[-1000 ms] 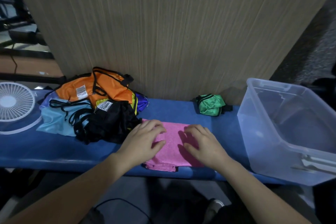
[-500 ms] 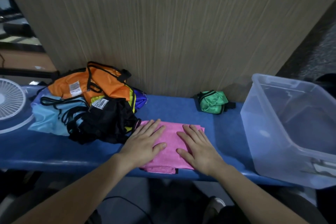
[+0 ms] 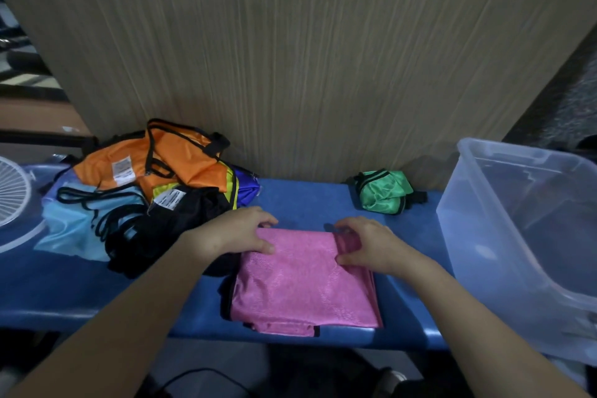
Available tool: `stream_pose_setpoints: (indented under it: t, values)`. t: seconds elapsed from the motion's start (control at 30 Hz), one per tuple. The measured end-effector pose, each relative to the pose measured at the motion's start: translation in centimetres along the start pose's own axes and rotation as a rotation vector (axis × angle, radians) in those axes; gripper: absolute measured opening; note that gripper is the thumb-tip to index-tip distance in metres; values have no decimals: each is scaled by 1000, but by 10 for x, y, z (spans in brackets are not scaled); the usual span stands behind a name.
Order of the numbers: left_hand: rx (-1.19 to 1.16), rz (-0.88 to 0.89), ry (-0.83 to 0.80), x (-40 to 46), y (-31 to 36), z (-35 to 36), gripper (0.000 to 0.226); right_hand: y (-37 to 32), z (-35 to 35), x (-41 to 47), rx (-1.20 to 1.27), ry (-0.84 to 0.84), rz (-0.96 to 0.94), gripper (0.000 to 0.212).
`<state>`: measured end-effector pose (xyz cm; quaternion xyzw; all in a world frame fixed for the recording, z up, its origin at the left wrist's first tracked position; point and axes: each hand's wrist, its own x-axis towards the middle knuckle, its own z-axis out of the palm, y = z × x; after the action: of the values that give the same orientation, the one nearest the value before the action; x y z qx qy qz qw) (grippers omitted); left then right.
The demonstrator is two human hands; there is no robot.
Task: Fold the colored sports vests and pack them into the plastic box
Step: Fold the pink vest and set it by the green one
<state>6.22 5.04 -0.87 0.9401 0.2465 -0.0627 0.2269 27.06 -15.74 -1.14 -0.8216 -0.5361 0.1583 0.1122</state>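
A folded pink vest (image 3: 303, 287) lies flat on the blue bench (image 3: 64, 294) in front of me. My left hand (image 3: 240, 229) pinches its far left corner between thumb and fingers. My right hand (image 3: 368, 244) grips its far right corner, where the cloth is lifted a little. A pile of unfolded vests, orange (image 3: 181, 158), light blue (image 3: 71, 226) and black (image 3: 168, 223), sits to the left. A bundled green vest (image 3: 382, 192) rests near the wall. The clear plastic box (image 3: 484, 236) stands at the right, its inside looking bare.
A wood-grain panel (image 3: 307, 58) rises directly behind the bench. A white fan (image 3: 11, 191) stands at the far left. The bench's front edge runs just under the pink vest. A cable and a shoe show on the floor below.
Both hands lay flat on the pink vest, pressing it. They have slid to its far corners and taken hold of them. The view has shifted closer.
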Motion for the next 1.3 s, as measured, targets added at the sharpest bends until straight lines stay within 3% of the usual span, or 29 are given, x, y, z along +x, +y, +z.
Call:
stream_pose_setpoints:
  t: [0.23, 0.4, 0.53, 0.67, 0.77, 0.9, 1.1, 1.3]
  values:
    - [21, 24, -81, 2, 0, -8, 50, 2, -7, 3, 138, -123, 34, 47]
    - [-47, 46, -59, 0, -3, -10, 36, 0, -14, -1, 131, -111, -31, 23]
    - [-80, 80, -33, -1, 0, -6, 33, 0, -13, 1, 150, -86, -47, 23]
    - [-70, 107, 104, 3, 2, -5, 31, 4, -11, 6, 149, 25, -34, 24]
    - [56, 112, 313, 9, 5, -1, 29, 7, -6, 11, 128, 159, -17, 15]
    - [134, 193, 519, 17, 9, 6, 29, 8, -4, 18, 114, 278, 12, 18]
    - [188, 275, 633, 8, 10, 12, 31, 7, -9, 8, 246, 335, -14, 23]
    - [199, 377, 656, -25, 10, 18, 34, 4, -3, -26, 272, 357, -174, 26]
